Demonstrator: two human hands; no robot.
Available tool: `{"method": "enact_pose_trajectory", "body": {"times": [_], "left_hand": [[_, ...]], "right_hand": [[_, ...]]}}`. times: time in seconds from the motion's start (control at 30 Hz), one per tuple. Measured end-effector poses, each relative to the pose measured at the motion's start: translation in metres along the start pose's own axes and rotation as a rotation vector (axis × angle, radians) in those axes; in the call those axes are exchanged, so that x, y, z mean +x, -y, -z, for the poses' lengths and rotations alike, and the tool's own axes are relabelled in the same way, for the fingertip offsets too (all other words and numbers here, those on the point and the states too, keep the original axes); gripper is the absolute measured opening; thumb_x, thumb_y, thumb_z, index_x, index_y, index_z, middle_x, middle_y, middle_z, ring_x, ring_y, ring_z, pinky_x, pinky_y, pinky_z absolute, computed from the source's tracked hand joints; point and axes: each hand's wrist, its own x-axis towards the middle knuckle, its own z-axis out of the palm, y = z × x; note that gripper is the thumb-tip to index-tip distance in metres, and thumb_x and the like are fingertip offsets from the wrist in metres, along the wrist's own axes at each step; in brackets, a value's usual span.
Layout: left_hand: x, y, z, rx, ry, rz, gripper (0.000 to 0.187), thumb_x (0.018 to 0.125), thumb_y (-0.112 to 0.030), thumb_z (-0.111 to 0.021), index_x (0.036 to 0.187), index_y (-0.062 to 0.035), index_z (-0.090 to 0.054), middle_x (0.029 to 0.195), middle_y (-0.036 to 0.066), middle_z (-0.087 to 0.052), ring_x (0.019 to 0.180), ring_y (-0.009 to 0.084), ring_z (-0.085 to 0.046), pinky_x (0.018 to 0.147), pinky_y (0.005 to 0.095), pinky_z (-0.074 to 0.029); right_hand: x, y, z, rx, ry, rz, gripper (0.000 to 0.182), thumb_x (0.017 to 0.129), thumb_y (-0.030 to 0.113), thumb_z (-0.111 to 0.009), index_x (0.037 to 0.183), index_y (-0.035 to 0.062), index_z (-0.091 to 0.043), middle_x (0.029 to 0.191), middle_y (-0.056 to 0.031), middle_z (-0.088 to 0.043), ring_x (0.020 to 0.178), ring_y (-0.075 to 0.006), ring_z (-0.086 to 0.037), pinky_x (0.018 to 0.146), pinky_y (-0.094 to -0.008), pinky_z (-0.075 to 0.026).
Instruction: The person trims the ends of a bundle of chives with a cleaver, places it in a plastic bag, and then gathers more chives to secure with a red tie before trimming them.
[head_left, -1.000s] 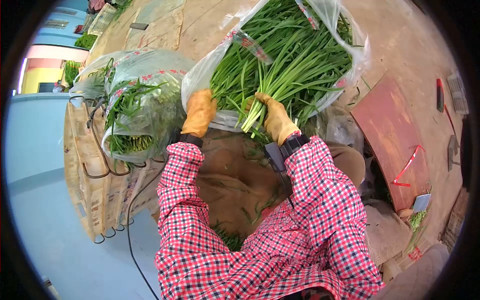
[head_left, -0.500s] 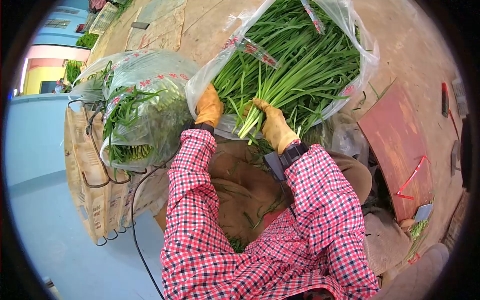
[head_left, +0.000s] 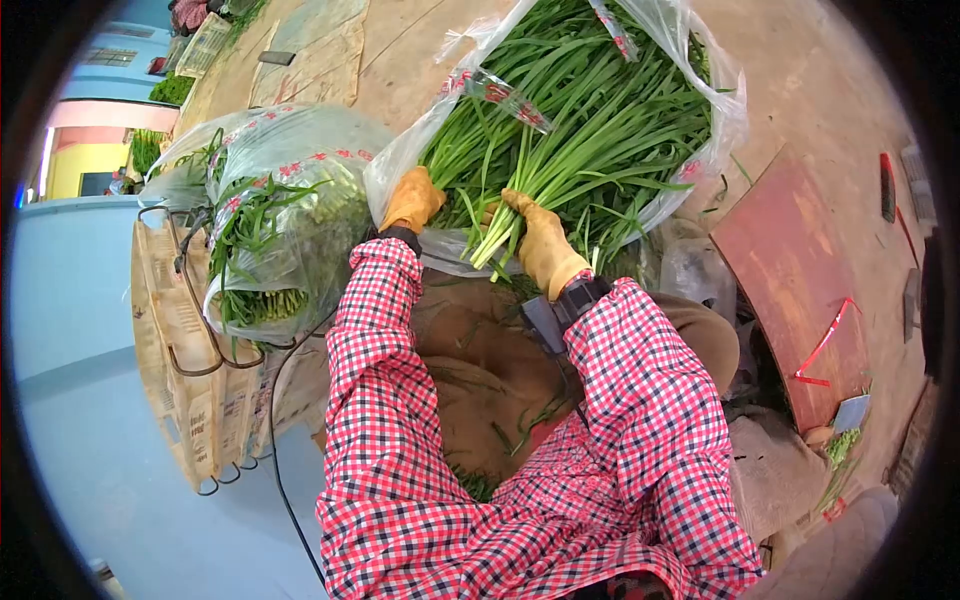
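Note:
A large clear plastic bag [head_left: 728,100] lies open at the top centre, full of long green leafy stalks [head_left: 640,120]. My right hand [head_left: 543,238], in an orange-yellow glove, is closed round a bunch of stalks [head_left: 520,200] whose pale ends point toward me. My left hand [head_left: 412,200], gloved alike, is closed at the bag's left edge; its fingertips are partly hidden, and it seems to grip the plastic rim. To its left lies a second plastic bag [head_left: 330,140] with more green stalks inside.
A beige plastic crate [head_left: 180,370] with black hooks stands at the left, beside a blue surface [head_left: 70,300]. A reddish board [head_left: 790,280] leans at the right. A black cable [head_left: 275,470] runs down past my left sleeve.
The view has shifted slightly. My left hand has moved a little up and left along the bag's edge. My right hand still holds the bunch, slightly further left in view.

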Motion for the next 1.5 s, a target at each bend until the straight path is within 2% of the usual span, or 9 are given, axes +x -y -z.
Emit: {"method": "enact_pose_trajectory", "body": {"times": [0.27, 0.43, 0.67, 0.93, 1.07, 1.13, 1.2, 1.33, 1.5], "left_hand": [[-0.036, -0.027, 0.038, -0.059, 0.132, -0.065, 0.033, 0.072, -0.022, -0.069, 0.092, 0.0036, -0.071, 0.099, 0.031, -0.067, 0.097, 0.0436, -0.067, 0.081, 0.0465, -0.054], [-0.069, -0.062, 0.027, -0.031, 0.156, -0.091, 0.043, 0.078, -0.034, -0.065, 0.097, 0.0044, -0.071, 0.098, 0.030, -0.067, 0.098, 0.0434, -0.066, 0.084, 0.0455, -0.052], [-0.095, -0.099, 0.003, -0.004, 0.225, -0.081, 0.038, 0.080, -0.030, -0.064, 0.098, 0.0028, -0.071, 0.101, 0.030, -0.067, 0.100, 0.0433, -0.065, 0.086, 0.0478, -0.052], [-0.107, -0.106, -0.015, -0.241, 0.200, -0.221, 0.033, 0.078, -0.022, -0.063, 0.093, 0.0058, -0.069, 0.098, 0.031, -0.066, 0.096, 0.0472, -0.064, 0.084, 0.0494, -0.052], [-0.105, -0.088, 0.014, -0.525, 0.549, -0.348, 0.033, 0.083, -0.030, -0.067, 0.090, 0.0026, -0.069, 0.083, 0.015, -0.071, 0.079, 0.0243, -0.071, 0.067, 0.0347, -0.054], [-0.109, -0.070, 0.020, -0.579, 0.435, -0.455, 0.035, 0.087, -0.033, -0.067, 0.090, 0.0013, -0.069, 0.079, 0.008, -0.069, 0.072, 0.0147, -0.068, 0.062, 0.0280, -0.051], [-0.121, -0.077, 0.048, -0.784, 0.434, -0.050, 0.035, 0.090, -0.033, -0.065, 0.090, 0.0014, -0.069, 0.079, 0.008, -0.070, 0.071, 0.0160, -0.068, 0.062, 0.0284, -0.051], [-0.122, -0.062, 0.030, -0.900, 0.031, 0.079, 0.047, 0.094, -0.041, -0.060, 0.094, 0.0050, -0.070, 0.081, 0.012, -0.071, 0.071, 0.0173, -0.068, 0.064, 0.0282, -0.052], [-0.119, -0.051, -0.017, -1.015, 0.175, 0.095, 0.065, 0.094, -0.055, -0.056, 0.114, 0.0069, -0.063, 0.095, 0.016, -0.071, 0.073, 0.0201, -0.068, 0.066, 0.0310, -0.054]], "right_hand": [[-0.001, 0.006, -0.001, -0.051, 0.015, -0.045, 0.024, 0.089, 0.017, -0.072, 0.105, 0.0005, -0.064, 0.092, -0.0125, -0.068, 0.072, -0.0293, -0.067, 0.063, -0.0426, -0.059], [-0.012, 0.014, 0.005, -0.138, 0.306, 0.002, 0.039, 0.090, 0.031, -0.073, 0.118, 0.0057, -0.062, 0.112, -0.0059, -0.066, 0.100, -0.0202, -0.064, 0.090, -0.0372, -0.053], [0.004, 0.006, 0.040, -0.079, 0.384, 0.099, 0.056, 0.083, 0.044, -0.079, 0.121, 0.0073, -0.062, 0.114, -0.0082, -0.068, 0.104, -0.0223, -0.065, 0.090, -0.0386, -0.054], [-0.022, 0.032, 0.039, -0.320, 0.247, 0.122, 0.035, 0.084, 0.016, -0.079, 0.113, -0.0007, -0.068, 0.106, -0.0059, -0.070, 0.095, -0.0154, -0.065, 0.084, -0.0302, -0.053], [-0.022, 0.049, 0.041, -0.292, 0.219, -0.148, 0.027, 0.086, 0.018, -0.075, 0.105, 0.0002, -0.069, 0.090, -0.0095, -0.072, 0.073, -0.0220, -0.069, 0.065, -0.0343, -0.058], [-0.016, 0.045, 0.042, -0.307, 0.198, -0.085, 0.024, 0.088, 0.020, -0.072, 0.101, 0.0009, -0.069, 0.085, -0.0109, -0.072, 0.066, -0.0243, -0.069, 0.058, -0.0366, -0.059], [-0.022, 0.046, 0.036, -0.312, 0.177, -0.062, 0.024, 0.088, 0.020, -0.072, 0.102, 0.0010, -0.069, 0.085, -0.0105, -0.072, 0.066, -0.0238, -0.070, 0.058, -0.0367, -0.059], [-0.025, 0.045, 0.032, -0.324, 0.143, -0.065, 0.023, 0.089, 0.020, -0.071, 0.102, 0.0012, -0.070, 0.086, -0.0102, -0.072, 0.068, -0.0225, -0.070, 0.059, -0.0365, -0.060], [-0.022, 0.043, 0.031, -0.298, 0.143, -0.040, 0.020, 0.089, 0.015, -0.070, 0.103, 0.0011, -0.070, 0.090, -0.0119, -0.072, 0.070, -0.0244, -0.071, 0.060, -0.0387, -0.061]]}}
